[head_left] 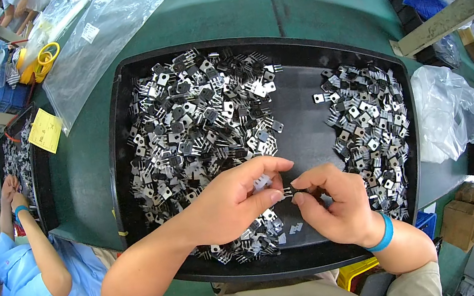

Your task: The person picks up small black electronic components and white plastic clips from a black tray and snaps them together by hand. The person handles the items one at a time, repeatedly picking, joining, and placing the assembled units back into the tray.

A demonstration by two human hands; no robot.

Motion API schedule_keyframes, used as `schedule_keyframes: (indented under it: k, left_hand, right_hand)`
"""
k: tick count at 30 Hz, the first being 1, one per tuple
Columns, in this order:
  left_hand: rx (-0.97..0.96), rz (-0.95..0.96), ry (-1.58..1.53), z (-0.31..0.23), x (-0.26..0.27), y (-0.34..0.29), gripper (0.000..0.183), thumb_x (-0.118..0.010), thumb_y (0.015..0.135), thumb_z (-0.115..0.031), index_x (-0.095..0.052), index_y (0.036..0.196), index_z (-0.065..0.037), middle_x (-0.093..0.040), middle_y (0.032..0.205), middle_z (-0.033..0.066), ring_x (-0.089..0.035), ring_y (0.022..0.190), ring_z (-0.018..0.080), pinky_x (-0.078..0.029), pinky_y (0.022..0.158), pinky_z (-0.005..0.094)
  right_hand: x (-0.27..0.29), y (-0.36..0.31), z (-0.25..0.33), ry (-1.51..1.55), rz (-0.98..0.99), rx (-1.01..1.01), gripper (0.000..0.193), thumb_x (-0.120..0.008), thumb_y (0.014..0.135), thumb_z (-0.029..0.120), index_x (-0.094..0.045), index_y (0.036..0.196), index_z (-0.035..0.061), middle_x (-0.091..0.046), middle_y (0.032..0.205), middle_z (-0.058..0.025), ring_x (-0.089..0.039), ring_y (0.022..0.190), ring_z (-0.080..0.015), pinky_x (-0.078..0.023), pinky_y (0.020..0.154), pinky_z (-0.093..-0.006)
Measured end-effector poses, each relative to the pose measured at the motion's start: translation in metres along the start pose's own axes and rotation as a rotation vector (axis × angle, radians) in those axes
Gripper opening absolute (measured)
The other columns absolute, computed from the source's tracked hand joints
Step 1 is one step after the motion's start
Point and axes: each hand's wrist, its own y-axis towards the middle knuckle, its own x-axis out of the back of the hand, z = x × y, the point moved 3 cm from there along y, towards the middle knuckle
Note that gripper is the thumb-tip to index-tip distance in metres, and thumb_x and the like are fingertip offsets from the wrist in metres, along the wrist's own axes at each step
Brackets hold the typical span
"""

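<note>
Both hands meet over the front middle of a black tray [326, 243]. My left hand [227, 204] is curled around several small translucent white plastic pieces [262, 182], its thumb pressing beside them. Close by on the right, my right hand [340, 203] pinches a small black transistor between thumb and forefinger, mostly hidden by the fingers. The transistor's metal legs [287, 191] point toward my left thumb. A large heap of transistors [194, 111] with metal tabs fills the tray's left side, white pieces mixed in. A narrower heap [369, 121] lies along the right side.
A few white pieces [296, 228] lie on the tray floor below my hands. Beyond the tray spread a green tabletop [233, 9] and a clear plastic bag [108, 41]. A yellow note [46, 131] sits left, near a co-worker in blue [46, 271]. Crumpled plastic [445, 109] borders the right.
</note>
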Motion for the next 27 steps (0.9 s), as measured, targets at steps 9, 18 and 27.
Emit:
schedule_keyframes:
  k: [9, 18, 27]
  left_hand:
    - [0.168, -0.095, -0.378, 0.002, 0.002, 0.0, 0.027, -0.058, 0.092, -0.007, -0.055, 0.118, -0.002, -0.056, 0.088, -0.0013, -0.047, 0.069, 0.0012, -0.039, 0.056, 0.0174]
    - [0.214, -0.129, -0.248, 0.0, 0.0, 0.0, 0.011, -0.064, 0.088, -0.012, -0.064, 0.087, -0.001, -0.06, 0.074, -0.0032, -0.048, 0.062, 0.0, -0.037, 0.052, 0.0186]
    - [0.189, -0.128, -0.098, -0.002, 0.001, 0.0, 0.012, -0.065, 0.086, -0.013, -0.065, 0.085, 0.0, -0.061, 0.072, -0.0019, -0.049, 0.062, 0.0014, -0.039, 0.053, 0.0205]
  right_hand:
    - [-0.006, -0.005, -0.008, 0.159, -0.017, -0.16, 0.018, -0.066, 0.082, 0.0, -0.058, 0.098, 0.0035, -0.058, 0.066, -0.0037, -0.053, 0.054, -0.0063, -0.042, 0.049, -0.0229]
    - [-0.01, -0.008, -0.017, 0.291, -0.136, -0.212, 0.02, -0.065, 0.084, -0.002, -0.056, 0.101, 0.0026, -0.054, 0.066, 0.0023, -0.047, 0.055, -0.0007, -0.036, 0.047, -0.0191]
    - [-0.012, -0.003, -0.011, 0.374, 0.044, -0.322, 0.018, -0.061, 0.088, -0.001, -0.055, 0.105, 0.0012, -0.059, 0.071, 0.0, -0.056, 0.061, -0.0037, -0.044, 0.053, -0.0198]
